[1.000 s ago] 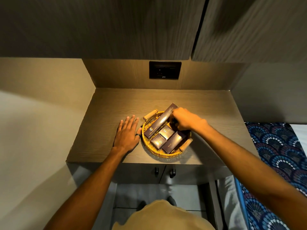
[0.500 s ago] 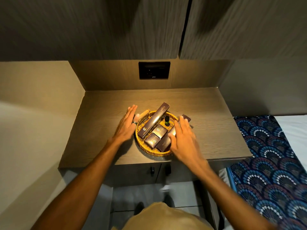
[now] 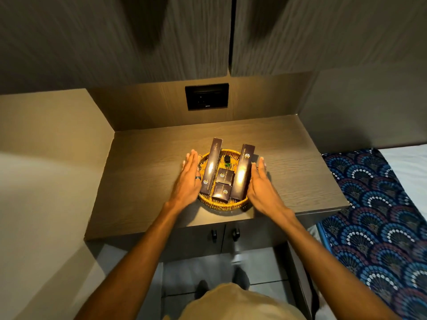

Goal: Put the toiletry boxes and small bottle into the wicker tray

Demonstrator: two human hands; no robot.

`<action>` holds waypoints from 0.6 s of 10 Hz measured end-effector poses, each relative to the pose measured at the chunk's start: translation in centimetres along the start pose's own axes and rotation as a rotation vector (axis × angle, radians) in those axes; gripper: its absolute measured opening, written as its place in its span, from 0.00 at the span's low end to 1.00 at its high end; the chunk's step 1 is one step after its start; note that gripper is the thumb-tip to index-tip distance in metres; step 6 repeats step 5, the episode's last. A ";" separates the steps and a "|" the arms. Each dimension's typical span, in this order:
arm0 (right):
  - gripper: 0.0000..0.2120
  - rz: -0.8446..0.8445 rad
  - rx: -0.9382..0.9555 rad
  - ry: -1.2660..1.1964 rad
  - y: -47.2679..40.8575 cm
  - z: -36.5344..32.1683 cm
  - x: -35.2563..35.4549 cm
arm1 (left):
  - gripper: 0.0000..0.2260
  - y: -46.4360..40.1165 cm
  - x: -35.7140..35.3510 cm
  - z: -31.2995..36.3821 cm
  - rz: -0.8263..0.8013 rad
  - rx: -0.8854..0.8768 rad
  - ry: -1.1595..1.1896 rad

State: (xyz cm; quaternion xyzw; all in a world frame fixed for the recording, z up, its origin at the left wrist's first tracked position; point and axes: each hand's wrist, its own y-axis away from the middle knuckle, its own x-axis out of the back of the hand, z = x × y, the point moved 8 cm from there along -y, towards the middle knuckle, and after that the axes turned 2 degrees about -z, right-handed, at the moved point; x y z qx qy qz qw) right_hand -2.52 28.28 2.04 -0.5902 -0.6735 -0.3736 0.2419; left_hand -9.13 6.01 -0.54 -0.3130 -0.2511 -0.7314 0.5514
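A round wicker tray sits on the wooden counter. Inside it lie two long dark boxes, the left one and the right one, with two small dark boxes between them. A small green bottle with a black cap stands at the tray's far side. My left hand rests flat against the tray's left edge, fingers straight, a ring on one finger. My right hand lies flat against the right edge. Neither hand holds anything.
A black socket panel is set in the back wall. Dark cabinet doors hang overhead. Below the counter are two doors with black knobs. A blue patterned bedcover lies to the right.
The tray has turned so the boxes now point away from me. My right hand let go of the box and both hands moved to the tray's sides; the bottle now shows.
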 end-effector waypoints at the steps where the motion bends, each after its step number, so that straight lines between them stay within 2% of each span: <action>1: 0.30 -0.040 0.094 0.055 -1.3 0.0 1.1 | 0.37 2.0 -0.9 0.3 0.115 0.051 -0.006; 2: 0.31 -0.079 0.148 0.076 -1.9 -0.4 1.1 | 0.38 3.3 -1.0 0.5 0.182 0.084 -0.008; 4: 0.30 -0.149 0.211 0.101 -2.7 -1.6 1.4 | 0.36 4.2 0.0 0.9 0.188 0.124 -0.013; 5: 0.30 -0.080 0.228 0.119 -2.8 -1.4 1.8 | 0.32 4.1 1.2 1.6 0.213 0.097 -0.088; 6: 0.30 -0.080 0.228 0.119 -2.8 -1.4 1.8 | 0.32 4.1 1.2 1.6 0.213 0.097 -0.088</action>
